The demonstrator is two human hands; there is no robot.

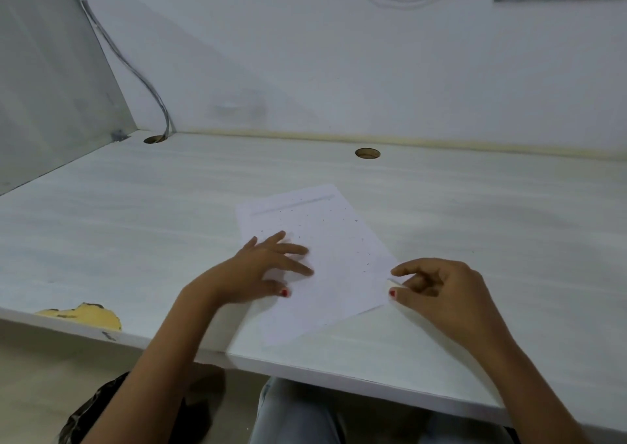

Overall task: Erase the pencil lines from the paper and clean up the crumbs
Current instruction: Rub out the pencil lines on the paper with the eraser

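I see the left grip (261, 272) spread flat, pinning the paper (342, 264) against sliding; the right grip (441, 287) pinches the eraser (393, 283), with crumbs (322, 221) uncleared.

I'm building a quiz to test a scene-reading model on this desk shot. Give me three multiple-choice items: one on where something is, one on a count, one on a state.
1. Where does the left hand rest?
A) on the paper
B) on the chipped yellow patch
C) on the wall socket

2. How many round cable holes are in the desk?
A) one
B) two
C) four

3. What is the right hand doing?
A) lying flat and open
B) gripping a pencil
C) pinching a small white eraser

Answers:
1 A: its fingers lie spread flat on the sheet.
2 B: one hole is in the back left corner and another is further right along the back edge.
3 C: thumb and fingers curl round the eraser at the paper's right edge.
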